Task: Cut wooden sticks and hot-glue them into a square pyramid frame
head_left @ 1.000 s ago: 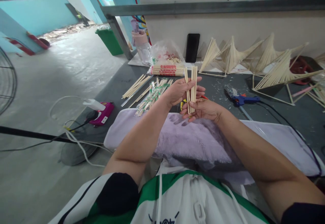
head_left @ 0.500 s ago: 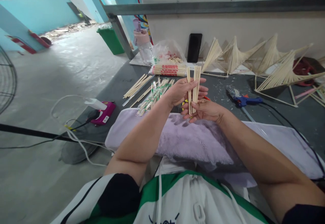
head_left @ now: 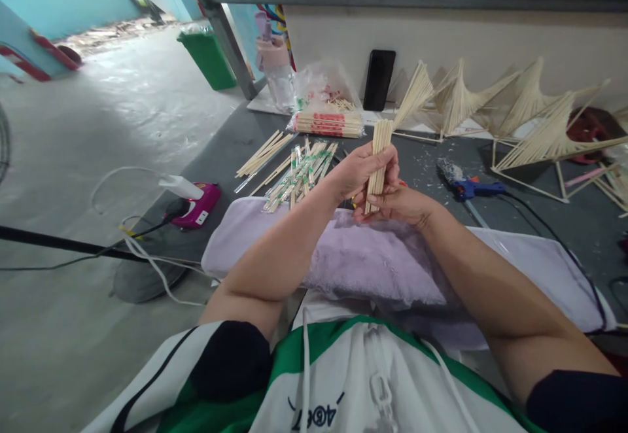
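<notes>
A bundle of pale wooden chopsticks (head_left: 381,137) stands nearly upright between my hands, its sticks pressed together. My left hand (head_left: 369,166) is closed around the middle of the bundle. Lower down, my right hand (head_left: 392,204) grips the bottom end, thumb across the front. Part of a yellow and red thing behind the hands is mostly hidden. To the left lie several chopsticks in clear, green-printed wrappers (head_left: 305,174), with loose bare chopsticks (head_left: 261,153) beside them. Under my forearms spreads a lilac cloth (head_left: 373,263).
A blue glue gun (head_left: 475,188) with its cord lies to the right. Behind it stands a fanned stick structure (head_left: 530,129). Along the back are a red-printed chopstick pack (head_left: 328,124), a bottle (head_left: 275,70) and a phone (head_left: 379,80). A magenta power strip (head_left: 200,207) sits at the left edge.
The chopsticks, split into two groups before, are now together in one bundle. My left fingers have closed around it. The view has tilted slightly downward.
</notes>
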{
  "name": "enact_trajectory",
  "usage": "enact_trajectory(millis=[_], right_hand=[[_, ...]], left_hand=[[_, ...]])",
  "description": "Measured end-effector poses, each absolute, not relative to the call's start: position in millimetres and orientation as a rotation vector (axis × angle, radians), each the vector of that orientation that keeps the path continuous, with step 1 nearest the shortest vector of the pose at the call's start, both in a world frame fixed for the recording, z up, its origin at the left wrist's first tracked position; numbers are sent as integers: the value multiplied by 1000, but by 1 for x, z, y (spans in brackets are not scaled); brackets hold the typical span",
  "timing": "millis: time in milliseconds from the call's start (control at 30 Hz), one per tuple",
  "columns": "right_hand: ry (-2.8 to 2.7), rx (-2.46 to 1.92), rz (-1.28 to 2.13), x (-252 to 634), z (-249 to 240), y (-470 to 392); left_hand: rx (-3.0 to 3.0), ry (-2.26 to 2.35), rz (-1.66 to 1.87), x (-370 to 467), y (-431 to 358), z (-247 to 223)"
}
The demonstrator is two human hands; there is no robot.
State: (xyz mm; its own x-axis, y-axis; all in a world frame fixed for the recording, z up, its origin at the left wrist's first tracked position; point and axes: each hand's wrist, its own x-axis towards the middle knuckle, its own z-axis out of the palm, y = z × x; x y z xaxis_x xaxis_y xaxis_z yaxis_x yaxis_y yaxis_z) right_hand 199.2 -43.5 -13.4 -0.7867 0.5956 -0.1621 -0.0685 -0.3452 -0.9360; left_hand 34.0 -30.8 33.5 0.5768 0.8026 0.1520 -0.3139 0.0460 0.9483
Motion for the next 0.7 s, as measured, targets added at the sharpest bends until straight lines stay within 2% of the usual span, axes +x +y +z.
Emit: enact_trajectory(millis=[133, 300, 367, 533, 700], right_hand=[[-1583, -794, 1957, 201, -12, -41], [-1537, -1065, 1091, 233, -13, -12], [-1465, -1218, 870, 249, -20, 4], [-1549, -1341, 804, 263, -43, 32], [-1625, -1391, 783, 260, -44, 37]], left_hand=[[1390, 464, 959, 36, -24, 22], [1553, 480, 1138, 37, 1, -1], [1589, 615, 1176, 37, 10, -10], [1565, 843, 1191, 38, 16, -22], [1558, 934, 1175, 44, 20, -13]])
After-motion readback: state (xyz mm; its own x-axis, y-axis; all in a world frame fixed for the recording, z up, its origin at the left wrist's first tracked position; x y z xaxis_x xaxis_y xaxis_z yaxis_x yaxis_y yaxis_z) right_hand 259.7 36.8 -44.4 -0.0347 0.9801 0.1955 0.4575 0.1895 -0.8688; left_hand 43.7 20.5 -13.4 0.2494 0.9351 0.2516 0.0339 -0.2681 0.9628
